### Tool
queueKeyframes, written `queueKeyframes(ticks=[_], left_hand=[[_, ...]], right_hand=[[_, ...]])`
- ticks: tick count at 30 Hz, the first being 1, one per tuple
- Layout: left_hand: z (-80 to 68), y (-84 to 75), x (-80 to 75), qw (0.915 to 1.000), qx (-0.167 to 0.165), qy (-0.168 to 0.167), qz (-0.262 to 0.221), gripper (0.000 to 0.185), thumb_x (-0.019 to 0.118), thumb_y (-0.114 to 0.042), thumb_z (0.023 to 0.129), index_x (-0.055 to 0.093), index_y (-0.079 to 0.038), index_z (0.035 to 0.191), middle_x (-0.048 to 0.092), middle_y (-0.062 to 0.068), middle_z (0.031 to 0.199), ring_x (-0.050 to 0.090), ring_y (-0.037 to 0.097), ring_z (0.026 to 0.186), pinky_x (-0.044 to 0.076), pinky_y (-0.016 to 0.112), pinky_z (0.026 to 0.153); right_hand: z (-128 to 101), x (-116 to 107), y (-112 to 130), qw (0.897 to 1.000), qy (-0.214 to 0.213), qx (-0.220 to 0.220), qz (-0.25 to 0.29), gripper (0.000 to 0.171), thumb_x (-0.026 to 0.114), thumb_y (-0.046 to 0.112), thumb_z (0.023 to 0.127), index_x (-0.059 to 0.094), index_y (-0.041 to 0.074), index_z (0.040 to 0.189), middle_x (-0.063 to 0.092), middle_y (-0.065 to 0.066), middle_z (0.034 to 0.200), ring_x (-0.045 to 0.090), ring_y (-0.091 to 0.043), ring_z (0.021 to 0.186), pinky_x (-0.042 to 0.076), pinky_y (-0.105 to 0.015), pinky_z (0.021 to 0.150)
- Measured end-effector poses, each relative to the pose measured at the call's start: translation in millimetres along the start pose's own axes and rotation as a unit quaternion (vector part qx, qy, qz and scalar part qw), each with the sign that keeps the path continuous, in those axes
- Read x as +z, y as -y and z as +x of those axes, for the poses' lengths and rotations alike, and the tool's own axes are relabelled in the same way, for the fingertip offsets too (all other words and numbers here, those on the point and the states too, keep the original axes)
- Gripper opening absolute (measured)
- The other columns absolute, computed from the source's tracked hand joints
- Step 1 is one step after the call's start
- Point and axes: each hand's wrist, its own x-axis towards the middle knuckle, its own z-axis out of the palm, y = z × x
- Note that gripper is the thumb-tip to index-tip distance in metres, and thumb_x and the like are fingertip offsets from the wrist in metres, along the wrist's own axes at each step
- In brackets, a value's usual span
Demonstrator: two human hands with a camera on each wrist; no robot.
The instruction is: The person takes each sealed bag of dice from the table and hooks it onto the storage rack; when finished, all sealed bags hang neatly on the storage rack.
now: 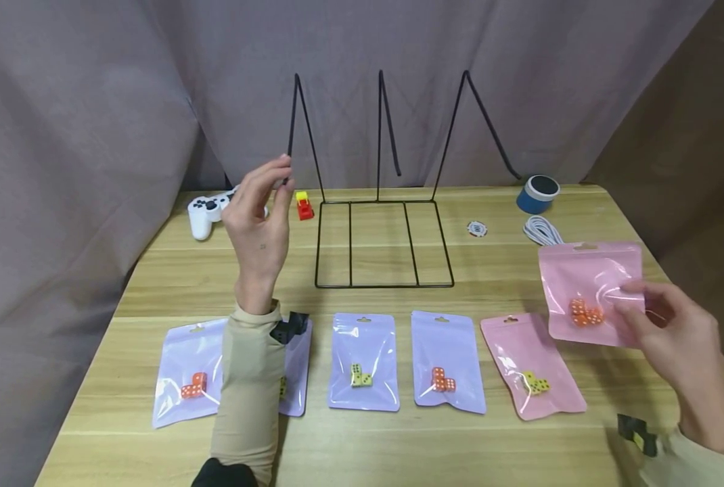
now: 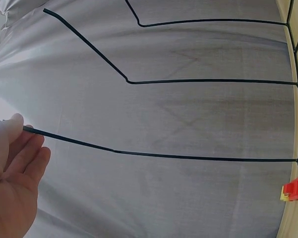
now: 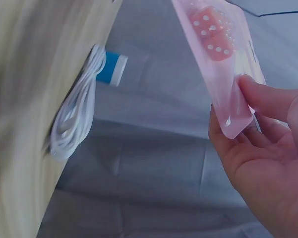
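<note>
A black wire rack [image 1: 383,287] with three tall bent hooks stands at the back of the table. My left hand [image 1: 258,226] pinches the tip of its left hook [image 2: 79,141] between thumb and fingers. On the right, my right hand [image 1: 681,331] grips the edge of a pink zip bag [image 1: 559,274] with orange dice [image 3: 215,39] inside, lifted off the table. Below it lies another pink bag [image 1: 520,338] with yellow dice. Lilac bags with orange or yellow dice lie in the same row; my left forearm partly covers two, including the leftmost bag [image 1: 176,352].
Behind the left hand lies a white game controller [image 1: 200,216], partly hidden, with a small red-and-yellow toy [image 1: 304,208] nearby. At the back right are a poker chip [image 1: 477,229], a blue cylinder with a white rim [image 1: 535,197] and a coiled white cable [image 1: 543,231]. A grey curtain hangs behind.
</note>
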Motion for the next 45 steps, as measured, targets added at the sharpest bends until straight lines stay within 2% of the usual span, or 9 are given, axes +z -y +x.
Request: queueKeyframes(ticks=[7,13,20,28,32,35,37,40,45], left_hand=[[-0.6,2.4,-1.1,0.9999,0.002,0.005,0.012,0.012,0.064,0.017,0.080,0.065,0.013,0.091,0.066,0.021,0.104,0.063,0.032,0.101,0.050,0.044,0.093],[-0.6,2.4,-2.6,0.9999,0.000,0.003,0.012,0.012,0.064,0.018,0.080,0.066,0.013,0.091,0.066,0.020,0.104,0.063,0.032,0.101,0.050,0.044,0.093],[-1.8,0.1,-2.2,0.9999,0.001,0.006,0.015,0.012,0.064,0.016,0.081,0.066,0.012,0.092,0.067,0.017,0.105,0.063,0.031,0.101,0.051,0.044,0.093],[-1.1,-0.1,-1.5,0.9998,0.004,0.008,0.017,0.010,0.064,0.012,0.083,0.066,0.012,0.092,0.067,0.017,0.105,0.063,0.030,0.101,0.050,0.044,0.093],[-0.6,0.4,-1.7,0.9998,0.006,0.007,0.017,0.010,0.064,0.013,0.083,0.066,0.012,0.092,0.067,0.018,0.105,0.063,0.030,0.101,0.050,0.044,0.093],[0.0,0.6,-1.5,0.9997,0.010,0.009,0.019,0.011,0.064,0.015,0.082,0.066,0.012,0.092,0.067,0.018,0.105,0.063,0.031,0.101,0.050,0.044,0.093],[-0.2,0.9,-1.8,0.9997,0.010,0.009,0.022,0.012,0.064,0.016,0.081,0.066,0.012,0.092,0.067,0.019,0.104,0.063,0.031,0.101,0.051,0.044,0.093],[-0.9,1.3,-2.3,0.9996,0.010,0.008,0.025,0.011,0.064,0.015,0.081,0.066,0.012,0.092,0.067,0.018,0.104,0.064,0.030,0.101,0.051,0.044,0.093],[-1.5,2.4,-1.6,0.9995,0.012,0.010,0.028,0.009,0.064,0.012,0.083,0.066,0.012,0.092,0.067,0.018,0.104,0.063,0.030,0.101,0.050,0.044,0.094]], right_hand=[[4.7,9.4,18.9,0.998,-0.015,-0.003,0.059,0.030,0.070,-0.010,0.078,0.064,-0.006,0.107,0.060,0.018,0.089,0.056,0.000,0.081,0.043,0.000,0.073],[9.2,19.2,36.2,0.996,-0.013,-0.047,0.069,0.034,0.069,-0.014,0.077,0.063,-0.008,0.110,0.060,0.010,0.093,0.051,-0.008,0.077,0.044,-0.005,0.073],[11.1,22.4,51.5,0.992,-0.020,-0.077,0.100,0.035,0.069,-0.016,0.076,0.064,-0.009,0.110,0.064,0.010,0.096,0.055,-0.009,0.079,0.048,-0.007,0.077],[17.1,30.5,67.6,0.974,-0.024,-0.135,0.180,0.036,0.068,-0.022,0.072,0.061,-0.016,0.106,0.066,0.002,0.095,0.056,-0.010,0.076,0.049,-0.009,0.074],[19.6,36.8,78.5,0.973,-0.015,-0.126,0.193,0.036,0.068,-0.023,0.072,0.062,-0.016,0.106,0.066,0.000,0.096,0.059,-0.011,0.080,0.050,-0.010,0.078],[22.7,42.3,84.8,0.964,-0.016,-0.129,0.233,0.034,0.067,-0.022,0.072,0.062,-0.017,0.105,0.067,-0.003,0.095,0.058,-0.012,0.078,0.050,-0.010,0.075],[24.8,47.4,87.4,0.951,-0.015,-0.143,0.275,0.032,0.067,-0.023,0.072,0.060,-0.019,0.103,0.067,-0.006,0.093,0.057,-0.012,0.075,0.050,-0.011,0.070],[26.6,55.2,91.0,0.939,-0.015,-0.154,0.306,0.030,0.067,-0.023,0.072,0.059,-0.021,0.101,0.067,-0.007,0.092,0.058,-0.012,0.073,0.050,-0.011,0.066],[29.9,63.6,96.5,0.924,-0.012,-0.152,0.350,0.029,0.066,-0.024,0.072,0.059,-0.022,0.100,0.067,-0.010,0.092,0.065,-0.013,0.078,0.053,-0.013,0.068]])
